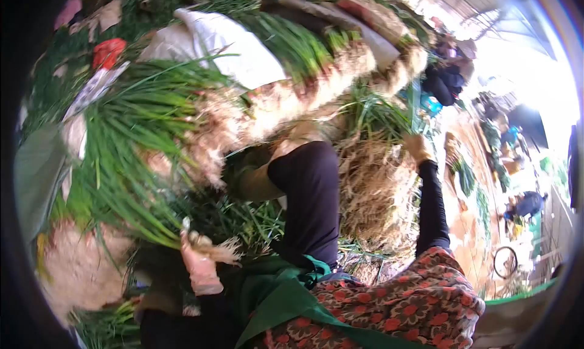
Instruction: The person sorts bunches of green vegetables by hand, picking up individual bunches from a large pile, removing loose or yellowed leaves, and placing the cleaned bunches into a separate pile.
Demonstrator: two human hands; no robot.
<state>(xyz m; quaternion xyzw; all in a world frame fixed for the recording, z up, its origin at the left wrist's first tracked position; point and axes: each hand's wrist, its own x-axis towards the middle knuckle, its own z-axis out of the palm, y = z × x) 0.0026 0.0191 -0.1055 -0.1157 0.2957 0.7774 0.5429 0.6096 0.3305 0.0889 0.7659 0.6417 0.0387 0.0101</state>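
My left hand point(201, 265), pinkish and perhaps gloved, is closed around the base of a bunch of scallions point(149, 218). Their long green leaves fan out to the upper left, and pale stringy roots point(222, 251) stick out on the right of the hand. Farther right, my right hand point(418, 148) is closed at the top of a root-covered heap of scallions point(380, 191). It touches green leaves beside a pale bluish-green strip point(415, 105); blur hides what exactly its fingers grip.
Rows of scallions with roots facing me point(298, 93) lie ahead, partly under a white sack point(228, 48). A red plastic bag point(109, 52) lies at upper left. My bent knee point(310, 191) is between both hands. Other people point(526, 204) and a wheel point(505, 262) are at right.
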